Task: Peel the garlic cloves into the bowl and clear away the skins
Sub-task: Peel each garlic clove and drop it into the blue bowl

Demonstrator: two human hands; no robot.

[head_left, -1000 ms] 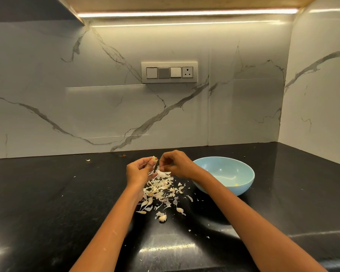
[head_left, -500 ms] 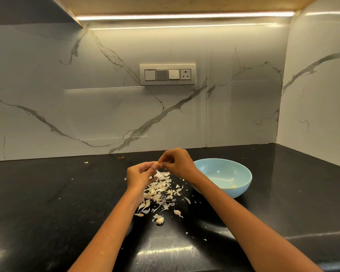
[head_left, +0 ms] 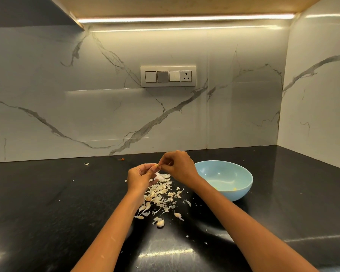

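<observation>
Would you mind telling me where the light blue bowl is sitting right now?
In the head view, the light blue bowl sits on the black countertop right of centre, just beyond the right hand and right of the pile of garlic skins.

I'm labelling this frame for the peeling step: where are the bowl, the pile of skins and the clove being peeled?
bowl (head_left: 241,174): head view, right rim.
pile of skins (head_left: 161,194): head view, middle of the heap.
clove (head_left: 157,166): head view, tip showing between both hands.

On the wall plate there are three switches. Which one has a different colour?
The middle switch: it is grey, while the two on either side of it are white.
</observation>
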